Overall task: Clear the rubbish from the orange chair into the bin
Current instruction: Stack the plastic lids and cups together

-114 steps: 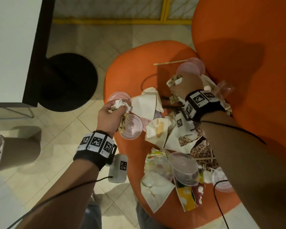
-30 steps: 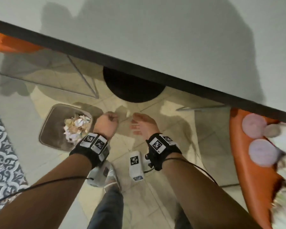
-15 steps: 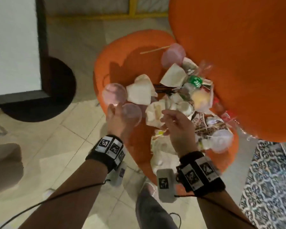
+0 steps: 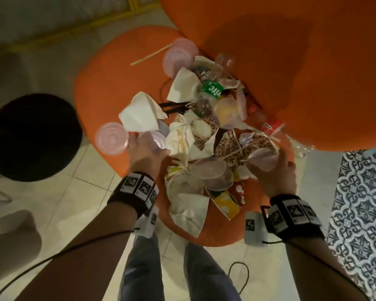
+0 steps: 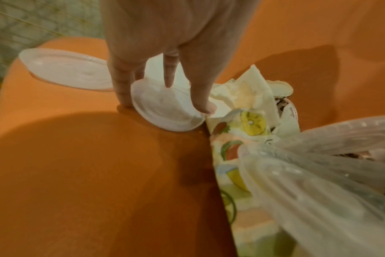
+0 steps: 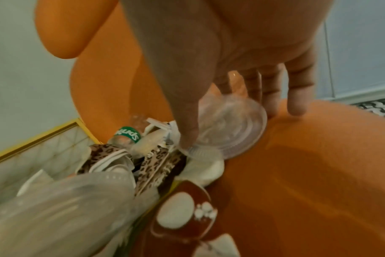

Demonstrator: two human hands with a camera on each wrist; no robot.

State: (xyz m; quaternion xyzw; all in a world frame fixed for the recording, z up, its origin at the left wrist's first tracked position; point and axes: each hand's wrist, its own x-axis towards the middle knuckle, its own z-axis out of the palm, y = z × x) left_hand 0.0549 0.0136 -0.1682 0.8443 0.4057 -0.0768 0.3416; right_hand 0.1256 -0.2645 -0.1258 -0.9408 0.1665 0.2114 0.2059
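Note:
The orange chair seat (image 4: 109, 83) holds a heap of rubbish: white napkins (image 4: 141, 114), a clear Sprite bottle (image 4: 211, 92), leopard-print wrappers (image 4: 230, 144) and clear tubs (image 4: 211, 173). My left hand (image 4: 154, 144) reaches down at the heap's left edge. Its finger and thumb pinch opposite rims of a small clear lid (image 5: 167, 111). A second lid (image 4: 111, 139) lies just left of it. My right hand (image 4: 265, 159) is at the heap's right side. It holds another clear lid (image 6: 231, 125) between thumb and fingers. The bin is out of view.
A third lid (image 4: 178, 55) and a wooden stick (image 4: 151, 54) lie at the back of the seat, under the orange backrest (image 4: 291, 61). A black round base (image 4: 30, 137) stands on the tiled floor to the left. A patterned rug (image 4: 360, 203) lies to the right.
A second ago both hands hung empty beside the bin on the floor. The view has swung back to the chair, and each hand has come down onto a clear lid.

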